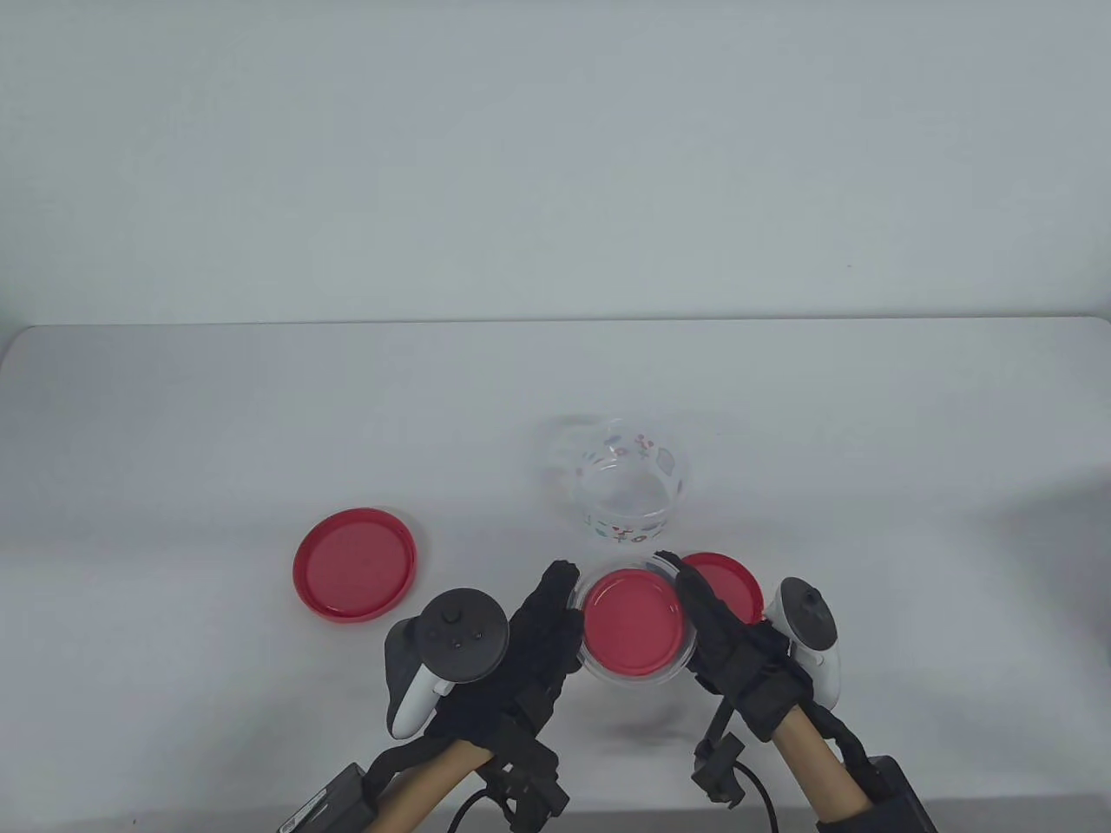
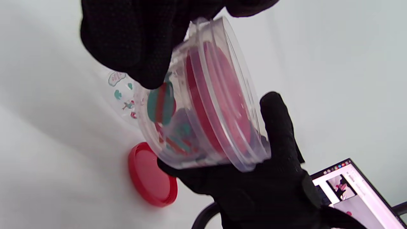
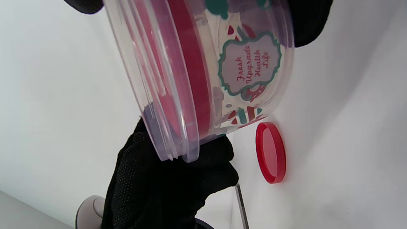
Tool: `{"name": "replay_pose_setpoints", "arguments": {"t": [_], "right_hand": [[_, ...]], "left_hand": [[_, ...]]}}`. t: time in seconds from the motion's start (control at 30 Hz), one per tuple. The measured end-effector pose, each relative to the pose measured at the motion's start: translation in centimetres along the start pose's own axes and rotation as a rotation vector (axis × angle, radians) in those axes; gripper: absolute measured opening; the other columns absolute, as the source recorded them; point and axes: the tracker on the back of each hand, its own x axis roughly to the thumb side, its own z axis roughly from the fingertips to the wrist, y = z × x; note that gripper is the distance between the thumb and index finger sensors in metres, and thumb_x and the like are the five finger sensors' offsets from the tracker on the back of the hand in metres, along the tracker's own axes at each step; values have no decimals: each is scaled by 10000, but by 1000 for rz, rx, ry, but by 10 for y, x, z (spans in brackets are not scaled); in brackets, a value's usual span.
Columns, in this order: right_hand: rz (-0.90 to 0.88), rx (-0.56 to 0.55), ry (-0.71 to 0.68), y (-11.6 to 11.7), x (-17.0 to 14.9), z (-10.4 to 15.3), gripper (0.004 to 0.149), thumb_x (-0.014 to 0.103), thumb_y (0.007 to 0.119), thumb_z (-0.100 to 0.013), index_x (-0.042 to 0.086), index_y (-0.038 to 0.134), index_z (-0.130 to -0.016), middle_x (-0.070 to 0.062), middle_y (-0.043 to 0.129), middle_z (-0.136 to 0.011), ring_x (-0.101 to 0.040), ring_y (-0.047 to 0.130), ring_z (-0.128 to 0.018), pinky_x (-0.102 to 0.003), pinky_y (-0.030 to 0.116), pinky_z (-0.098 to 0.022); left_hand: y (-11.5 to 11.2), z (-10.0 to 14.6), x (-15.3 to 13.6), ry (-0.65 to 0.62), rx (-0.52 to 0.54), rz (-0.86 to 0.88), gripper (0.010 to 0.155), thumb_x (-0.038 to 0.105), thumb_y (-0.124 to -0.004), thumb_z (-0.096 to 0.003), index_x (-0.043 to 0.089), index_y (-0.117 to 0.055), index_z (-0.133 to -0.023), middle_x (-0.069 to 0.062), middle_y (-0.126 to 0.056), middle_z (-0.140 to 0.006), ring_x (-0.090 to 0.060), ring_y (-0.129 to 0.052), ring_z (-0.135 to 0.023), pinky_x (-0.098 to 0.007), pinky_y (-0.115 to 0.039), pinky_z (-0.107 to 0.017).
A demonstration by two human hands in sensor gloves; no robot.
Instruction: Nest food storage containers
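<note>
Both hands, left (image 1: 542, 633) and right (image 1: 720, 625), clamp tub (image 1: 636, 629) from opposite sides, near centre, off worktop (image 1: 174, 416); lid inside. Two-sided grip likely for steady nesting into open tub (image 1: 627, 490) just beyond.

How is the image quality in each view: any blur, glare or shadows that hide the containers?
Table view: even, soft light, the far clear container faint against the white table. Left wrist view: held container sharp, left hand a dark mass. Right wrist view: the container's label sharp, soft shadow on the table.
</note>
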Motion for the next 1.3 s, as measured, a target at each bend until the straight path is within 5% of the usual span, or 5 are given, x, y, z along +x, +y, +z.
{"name": "replay_pose_setpoints", "arguments": {"t": [0.13, 0.5, 0.73, 0.93, 1.3], "right_hand": [[44, -60, 7, -20, 13, 6, 795, 610, 485, -662, 34, 245, -1155, -355, 258, -1093, -525, 535, -890, -607, 615, -562], [-40, -104, 28, -80, 21, 21, 778, 610, 474, -671, 36, 291, -1163, -365, 289, -1092, -526, 560, -879, -598, 634, -549], [-51, -96, 45, -87, 19, 22, 780, 609, 471, -672, 33, 286, -1164, -364, 287, -1093, -525, 560, -880, -597, 634, -551], [-44, -79, 46, -87, 18, 23, 778, 610, 467, -673, 32, 287, -1164, -368, 288, -1091, -526, 565, -877, -595, 635, -551], [-29, -84, 59, -85, 16, 21, 780, 609, 469, -672, 30, 293, -1162, -369, 296, -1090, -526, 572, -873, -595, 638, -548]], "left_hand": [[-1, -25, -18, 11, 90, -30, 607, 442, -468, -676, 198, -351, -1220, -183, -606, -1174, -385, -812, -846, -486, -726, -634], [-72, -109, -46, 215, -191, -163, 585, 435, -514, -679, 208, -415, -1209, -161, -652, -1136, -372, -785, -858, -464, -724, -633], [-114, -142, -42, 365, -336, -259, 578, 438, -489, -691, 216, -363, -1209, -107, -622, -1114, -316, -776, -843, -416, -736, -623], [-127, -160, -38, 512, -386, -459, 596, 511, -501, -681, 211, -368, -1179, -8, -640, -983, -214, -806, -730, -354, -774, -561], [-129, -171, -43, 576, -314, -521, 410, 475, -577, -674, 260, -549, -1022, 106, -741, -757, -110, -878, -527, -287, -831, -395]]}}
